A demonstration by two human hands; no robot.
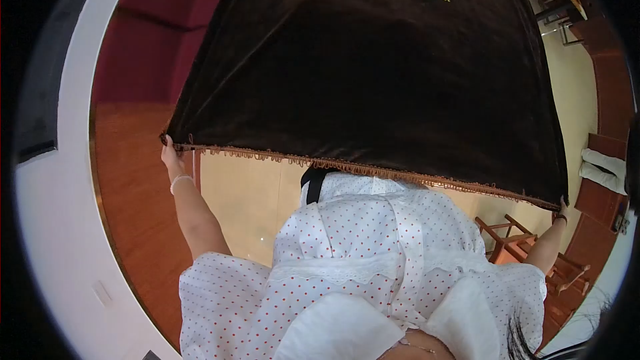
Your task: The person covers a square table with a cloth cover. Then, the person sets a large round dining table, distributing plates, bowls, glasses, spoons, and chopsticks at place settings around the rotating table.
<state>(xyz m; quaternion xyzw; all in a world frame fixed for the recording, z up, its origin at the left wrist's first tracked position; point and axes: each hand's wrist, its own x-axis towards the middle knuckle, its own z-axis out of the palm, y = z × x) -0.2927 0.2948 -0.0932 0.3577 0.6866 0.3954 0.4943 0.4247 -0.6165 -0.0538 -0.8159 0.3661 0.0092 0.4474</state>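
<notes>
A dark brown velvety table cover [373, 80] with gold Chinese lettering and a looped brown fringe is stretched out in front of me. My left hand [171, 153] is closed on its near left corner. At the near right corner, my right hand [563, 209] grips the same cover, small and partly hidden at this distance. Both arms are spread wide, so the fringed edge runs taut between the hands. What lies under the cover is hidden.
A wooden stool [510, 240] stands on the pale floor [247, 200] by my right arm. Brown wooden furniture with a folded white cloth [603, 170] lines the right. A dark red padded seat [143, 53] and an orange-brown surface [137, 227] are at left, beside a white wall [60, 227].
</notes>
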